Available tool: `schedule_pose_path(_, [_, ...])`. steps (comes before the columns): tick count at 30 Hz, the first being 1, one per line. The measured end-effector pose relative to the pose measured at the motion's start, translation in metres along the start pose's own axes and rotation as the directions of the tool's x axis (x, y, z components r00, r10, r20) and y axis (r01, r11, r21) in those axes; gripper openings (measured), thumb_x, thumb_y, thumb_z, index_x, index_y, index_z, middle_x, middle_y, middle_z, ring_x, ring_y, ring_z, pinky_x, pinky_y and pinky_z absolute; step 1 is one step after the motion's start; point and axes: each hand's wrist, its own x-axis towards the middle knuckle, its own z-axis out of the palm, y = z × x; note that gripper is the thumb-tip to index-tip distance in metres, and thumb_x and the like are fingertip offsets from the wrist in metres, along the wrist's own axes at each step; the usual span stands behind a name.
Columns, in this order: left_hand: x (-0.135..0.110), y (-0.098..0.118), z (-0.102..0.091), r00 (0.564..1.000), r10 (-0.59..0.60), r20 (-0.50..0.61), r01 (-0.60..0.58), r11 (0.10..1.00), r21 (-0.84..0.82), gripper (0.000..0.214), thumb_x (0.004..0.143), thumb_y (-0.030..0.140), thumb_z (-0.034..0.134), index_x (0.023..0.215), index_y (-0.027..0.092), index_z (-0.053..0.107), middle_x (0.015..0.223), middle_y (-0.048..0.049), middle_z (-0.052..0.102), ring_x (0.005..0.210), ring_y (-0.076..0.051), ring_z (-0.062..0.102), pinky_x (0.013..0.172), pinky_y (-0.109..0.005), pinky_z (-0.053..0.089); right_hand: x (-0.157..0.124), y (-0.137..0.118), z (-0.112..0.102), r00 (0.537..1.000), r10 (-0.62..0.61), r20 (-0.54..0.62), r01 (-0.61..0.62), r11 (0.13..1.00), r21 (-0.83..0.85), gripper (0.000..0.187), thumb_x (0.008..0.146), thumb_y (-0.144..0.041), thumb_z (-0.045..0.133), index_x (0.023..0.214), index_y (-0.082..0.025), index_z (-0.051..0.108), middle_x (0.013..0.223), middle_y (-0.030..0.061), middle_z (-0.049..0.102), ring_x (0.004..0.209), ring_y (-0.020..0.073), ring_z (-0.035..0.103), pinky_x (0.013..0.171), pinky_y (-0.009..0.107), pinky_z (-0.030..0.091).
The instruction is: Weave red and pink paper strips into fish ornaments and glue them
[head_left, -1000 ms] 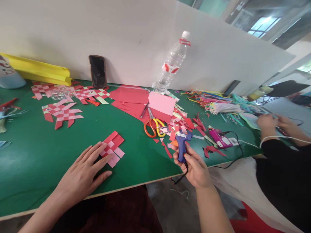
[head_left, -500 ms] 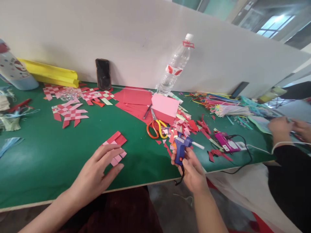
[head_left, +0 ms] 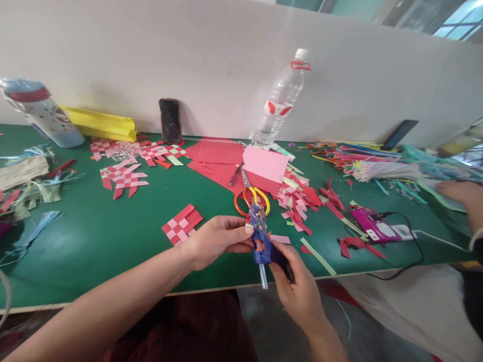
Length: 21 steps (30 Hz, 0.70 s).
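In the head view my right hand (head_left: 296,286) is wrapped round the handle of a blue hot glue gun (head_left: 260,236), with a clear glue stick (head_left: 263,277) jutting from its rear towards me. The thumb and fingers of my left hand (head_left: 222,236) close in at the gun's front part, against its side. The nozzle end points away, over the scissors' orange and yellow handles. Left of my left hand, a woven red and pink paper square (head_left: 181,223) lies flat on the green table (head_left: 124,256).
Scissors (head_left: 251,193), red paper sheets (head_left: 219,153) and paper scraps (head_left: 298,196) lie ahead. Behind stand a phone (head_left: 170,120) and a plastic bottle (head_left: 281,98). Woven paper fish (head_left: 124,177) lie left. A purple power strip (head_left: 377,224) with cords and another person's hand (head_left: 460,193) are right.
My left hand has left the woven paper square and moved right to the glue gun. The gun has turned so its glue stick points towards me. The view has shifted left.
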Motion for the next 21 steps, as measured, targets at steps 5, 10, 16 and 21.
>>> schedule_pose_path(5, [0.005, -0.003, -0.001, 0.999, -0.038, -0.031, 0.037, 0.999, -0.029, 0.040, 0.069, 0.040, 0.084, 0.092, 0.009, 0.072, 0.087, -0.0088, 0.073, 0.076, -0.013, 0.069, 0.083, -0.027, 0.055, -0.002, 0.000, -0.001, 0.998, -0.062, -0.003, 0.062, 0.996, -0.067, 0.045, 0.094, -0.016, 0.051, 0.136, -0.030, 0.049, 0.125, 0.0077, 0.064, 0.114, 0.0237, 0.062, 0.096, 0.039, 0.054])
schedule_pose_path(10, [0.008, -0.004, 0.001, 0.999, -0.044, -0.031, 0.043, 0.999, -0.029, 0.043, 0.064, 0.042, 0.087, 0.087, 0.008, 0.073, 0.084, -0.0084, 0.073, 0.072, -0.012, 0.069, 0.079, -0.024, 0.057, -0.004, 0.002, -0.003, 0.998, -0.064, -0.026, 0.061, 0.995, -0.078, 0.041, 0.094, -0.017, 0.050, 0.134, -0.027, 0.052, 0.123, 0.0091, 0.065, 0.112, 0.0238, 0.063, 0.092, 0.038, 0.055])
schedule_pose_path(16, [0.011, -0.005, 0.005, 0.996, -0.080, -0.034, 0.078, 0.994, -0.078, 0.028, 0.073, 0.031, 0.081, 0.084, 0.007, 0.072, 0.080, -0.0091, 0.074, 0.069, -0.012, 0.071, 0.072, -0.021, 0.058, -0.010, 0.000, -0.001, 0.995, -0.002, -0.104, 0.000, 1.000, -0.020, 0.040, 0.094, -0.019, 0.050, 0.133, -0.028, 0.053, 0.120, 0.0084, 0.066, 0.108, 0.0237, 0.065, 0.089, 0.038, 0.057])
schedule_pose_path(21, [0.011, -0.008, 0.007, 0.995, -0.087, -0.051, 0.080, 0.988, -0.129, 0.012, 0.085, 0.019, 0.068, 0.086, 0.007, 0.070, 0.080, -0.0104, 0.075, 0.069, -0.013, 0.072, 0.070, -0.021, 0.059, -0.016, -0.003, -0.002, 0.969, 0.224, -0.099, -0.199, 0.956, 0.214, 0.035, 0.093, -0.027, 0.056, 0.128, -0.027, 0.058, 0.117, 0.0091, 0.068, 0.095, 0.0231, 0.069, 0.084, 0.039, 0.058])
